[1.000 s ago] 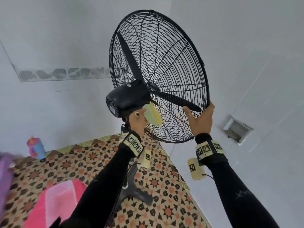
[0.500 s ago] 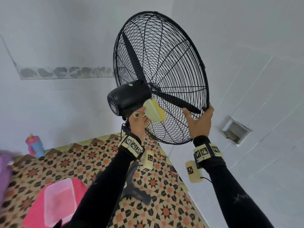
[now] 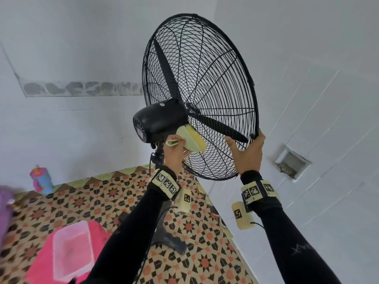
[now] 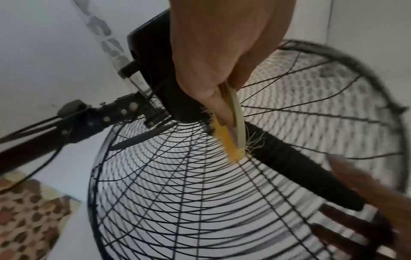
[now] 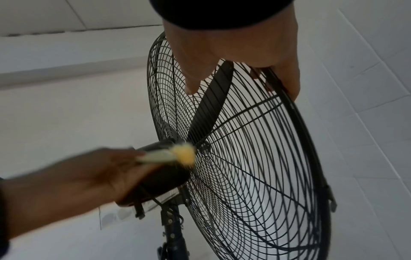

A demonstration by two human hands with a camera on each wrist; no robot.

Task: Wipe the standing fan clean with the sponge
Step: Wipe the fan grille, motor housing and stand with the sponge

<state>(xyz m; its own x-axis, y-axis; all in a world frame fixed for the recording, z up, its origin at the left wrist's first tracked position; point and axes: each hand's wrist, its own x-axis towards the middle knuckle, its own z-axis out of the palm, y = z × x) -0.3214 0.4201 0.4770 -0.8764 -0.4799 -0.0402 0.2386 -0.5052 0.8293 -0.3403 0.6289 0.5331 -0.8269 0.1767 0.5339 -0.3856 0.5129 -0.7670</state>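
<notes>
Since a second ago the sponge (image 3: 191, 138) has slid up from the lower back grille to sit tight under the black motor housing (image 3: 159, 117) of the standing fan (image 3: 205, 95), and the fan head sits a little further right in the head view. Left hand (image 3: 174, 150) grips the sponge, fingers (image 4: 222, 109) curled around its pale green face while the yellow edge presses against the rear wire guard (image 4: 200, 193) where it meets the housing. Right hand (image 3: 249, 154) holds the guard's outer rim (image 3: 256, 111) at its lower right, fingers (image 5: 291, 84) hooked over the rim and thumb spread onto the wires. One dark blade (image 3: 217, 128) points toward that hand. Below, the fan's pole and base (image 3: 168, 240) stand on a patterned floor mat (image 3: 86, 203), beside a clear plastic tub (image 3: 71, 249) resting on something pink. A colourful bottle (image 3: 41, 181) stands by the white wall.
</notes>
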